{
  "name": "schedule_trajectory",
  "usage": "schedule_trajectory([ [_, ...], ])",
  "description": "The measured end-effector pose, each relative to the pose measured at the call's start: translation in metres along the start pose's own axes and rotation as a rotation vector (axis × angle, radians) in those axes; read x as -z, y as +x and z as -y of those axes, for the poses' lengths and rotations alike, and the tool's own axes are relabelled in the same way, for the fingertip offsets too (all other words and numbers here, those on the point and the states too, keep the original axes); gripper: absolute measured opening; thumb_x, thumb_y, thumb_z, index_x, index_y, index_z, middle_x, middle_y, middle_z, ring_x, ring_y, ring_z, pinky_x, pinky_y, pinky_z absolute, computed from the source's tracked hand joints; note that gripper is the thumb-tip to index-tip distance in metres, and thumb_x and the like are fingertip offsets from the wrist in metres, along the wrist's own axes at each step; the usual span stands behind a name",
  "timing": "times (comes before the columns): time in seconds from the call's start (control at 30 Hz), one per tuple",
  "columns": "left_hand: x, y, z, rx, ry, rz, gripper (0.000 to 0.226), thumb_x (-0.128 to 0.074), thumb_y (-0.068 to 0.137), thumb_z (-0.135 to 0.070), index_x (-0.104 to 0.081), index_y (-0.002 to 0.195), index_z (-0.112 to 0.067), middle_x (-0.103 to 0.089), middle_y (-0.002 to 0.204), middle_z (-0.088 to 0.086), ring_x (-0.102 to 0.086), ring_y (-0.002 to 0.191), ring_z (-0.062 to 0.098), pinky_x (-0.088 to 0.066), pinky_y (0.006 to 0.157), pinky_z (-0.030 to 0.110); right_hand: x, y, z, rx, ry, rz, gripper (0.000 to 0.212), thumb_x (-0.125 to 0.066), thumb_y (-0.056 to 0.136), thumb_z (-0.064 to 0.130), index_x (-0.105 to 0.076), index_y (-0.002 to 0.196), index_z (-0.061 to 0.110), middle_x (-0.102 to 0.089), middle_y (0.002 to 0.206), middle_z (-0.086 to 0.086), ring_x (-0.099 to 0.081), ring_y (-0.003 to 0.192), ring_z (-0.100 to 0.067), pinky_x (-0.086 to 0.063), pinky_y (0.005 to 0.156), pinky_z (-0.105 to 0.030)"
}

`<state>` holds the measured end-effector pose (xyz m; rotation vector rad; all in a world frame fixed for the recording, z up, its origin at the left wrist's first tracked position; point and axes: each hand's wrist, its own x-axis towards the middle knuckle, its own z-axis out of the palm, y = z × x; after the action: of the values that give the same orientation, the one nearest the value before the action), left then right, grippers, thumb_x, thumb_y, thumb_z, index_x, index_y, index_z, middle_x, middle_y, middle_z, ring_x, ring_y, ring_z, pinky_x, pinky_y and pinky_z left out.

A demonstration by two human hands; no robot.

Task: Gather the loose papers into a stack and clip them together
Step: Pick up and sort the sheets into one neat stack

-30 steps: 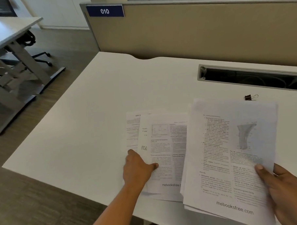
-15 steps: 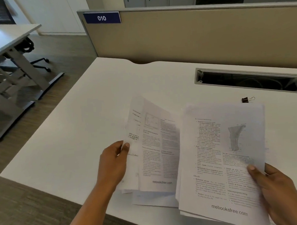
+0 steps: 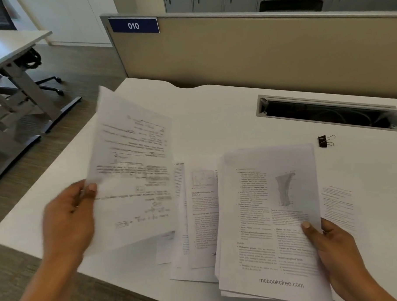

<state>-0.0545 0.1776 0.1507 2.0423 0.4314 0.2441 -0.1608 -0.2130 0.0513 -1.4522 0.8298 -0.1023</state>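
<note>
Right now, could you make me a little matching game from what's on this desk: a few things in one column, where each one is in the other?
Things:
1. single sheet
2. thick stack of papers
3. binder clip
4. cable slot

Places:
A. lying alone on the desk
B. raised in the left hand
C. cut into the desk near the divider
D. held by the right hand

Pairs: 1-B, 2-D, 3-A, 4-C

Lighting is even and soft, moderately bright, with no harsh glare on the white desk [image 3: 214, 108]. Shadows are faint and diffuse beneath the papers. Motion blur smears the left hand [image 3: 68, 215] and the raised sheet [image 3: 134, 166], leaving its print unreadable. The stack [image 3: 268, 215] in the right hand [image 3: 336, 253] is sharper. Wide-angle distortion bends the partition [image 3: 257, 52] edges.
</note>
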Motion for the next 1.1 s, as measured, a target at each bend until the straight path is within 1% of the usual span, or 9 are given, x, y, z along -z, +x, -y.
schedule_trajectory([
  [0.17, 0.014, -0.011, -0.012, 0.099, -0.259, -0.066, 0.019, -0.058, 0.098, -0.039, -0.071, 0.111, -0.033, -0.079, 0.101, 0.001, -0.076, 0.086, 0.028, -0.063, 0.064, 0.045, -0.007, 0.001, 0.008, -0.004, 0.02, 0.0, 0.015, -0.065, 0.091, 0.011, -0.074, 0.103, 0.013, -0.08, 0.094, -0.005, -0.075, 0.092, -0.029, -0.054, 0.093, -0.049],
  [0.3, -0.019, -0.032, -0.024, 0.194, -0.394, 0.217, 0.018, -0.059, 0.097, -0.028, -0.072, 0.106, -0.018, -0.081, 0.089, 0.003, -0.077, 0.07, 0.022, -0.064, 0.064, 0.046, -0.018, 0.0, 0.017, 0.007, 0.018, 0.023, 0.015, -0.065, 0.092, 0.012, -0.075, 0.102, 0.015, -0.08, 0.094, -0.004, -0.075, 0.09, -0.028, -0.055, 0.091, -0.05],
  [0.4, -0.058, -0.052, -0.03, 0.229, -0.468, 0.336, 0.018, -0.059, 0.096, -0.022, -0.074, 0.099, -0.012, -0.08, 0.092, 0.011, -0.077, 0.078, 0.028, -0.062, 0.075, 0.046, -0.025, -0.003, 0.026, 0.038, 0.015, 0.066, 0.014, -0.065, 0.091, 0.012, -0.077, 0.099, 0.015, -0.079, 0.093, -0.007, -0.075, 0.089, -0.03, -0.056, 0.089, -0.051],
  [0.47, -0.08, -0.064, -0.033, 0.251, -0.509, 0.395, 0.018, -0.058, 0.097, -0.019, -0.075, 0.098, -0.012, -0.08, 0.094, 0.011, -0.077, 0.08, 0.025, -0.062, 0.074, 0.041, -0.027, -0.005, 0.033, 0.05, 0.0, 0.113, 0.02, -0.065, 0.09, 0.004, -0.077, 0.079, 0.016, -0.078, 0.073, -0.003, -0.075, 0.068, -0.021, -0.06, 0.071, -0.038],
  [0.53, -0.1, -0.075, -0.036, 0.28, -0.521, 0.48, 0.02, -0.058, 0.098, -0.02, -0.076, 0.1, -0.015, -0.08, 0.097, 0.01, -0.077, 0.088, 0.029, -0.061, 0.08, 0.046, -0.023, -0.007, 0.039, 0.049, 0.011, 0.127, 0.039, -0.058, 0.088, -0.011, -0.058, 0.056, 0.011, -0.06, 0.042, 0.004, -0.057, 0.036, -0.002, -0.047, 0.041, -0.019],
  [0.6, -0.111, -0.08, -0.038, 0.294, -0.508, 0.517, 0.021, -0.057, 0.099, -0.02, -0.078, 0.098, -0.018, -0.08, 0.098, 0.008, -0.076, 0.093, 0.032, -0.059, 0.085, 0.051, -0.022, -0.008, 0.046, 0.053, 0.005, 0.124, 0.046, -0.052, 0.089, -0.018, -0.046, 0.055, 0.012, -0.049, 0.033, 0.005, -0.043, 0.027, 0.0, -0.035, 0.032, -0.013],
  [0.77, -0.119, -0.077, -0.037, 0.236, -0.406, 0.495, 0.017, -0.06, 0.098, -0.019, -0.077, 0.096, -0.02, -0.081, 0.09, 0.0, -0.078, 0.084, 0.023, -0.062, 0.081, 0.047, -0.02, -0.011, 0.049, 0.079, -0.005, 0.16, 0.021, -0.065, 0.086, -0.004, -0.075, 0.081, 0.014, -0.077, 0.073, -0.012, -0.071, 0.053, -0.022, -0.053, 0.045, -0.028],
  [0.9, -0.127, -0.069, -0.03, 0.2, -0.314, 0.452, 0.015, -0.073, 0.088, -0.028, -0.073, 0.102, -0.033, -0.078, 0.101, 0.003, -0.075, 0.09, 0.03, -0.062, 0.079, 0.053, -0.016, -0.014, 0.052, 0.056, 0.038, 0.151, 0.019, -0.067, 0.086, -0.001, -0.076, 0.093, 0.015, -0.079, 0.082, -0.012, -0.075, 0.063, -0.026, -0.055, 0.049, -0.029],
  [1.1, -0.132, -0.064, -0.038, 0.467, -0.501, 0.749, 0.025, -0.064, 0.095, -0.024, -0.069, 0.119, -0.024, -0.079, 0.11, 0.004, -0.076, 0.098, 0.03, -0.059, 0.086, 0.057, -0.013, -0.019, 0.06, 0.061, 0.008, 0.179, 0.018, -0.066, 0.089, 0.008, -0.075, 0.098, 0.02, -0.079, 0.084, -0.008, -0.076, 0.068, -0.026, -0.056, 0.051, -0.029],
])
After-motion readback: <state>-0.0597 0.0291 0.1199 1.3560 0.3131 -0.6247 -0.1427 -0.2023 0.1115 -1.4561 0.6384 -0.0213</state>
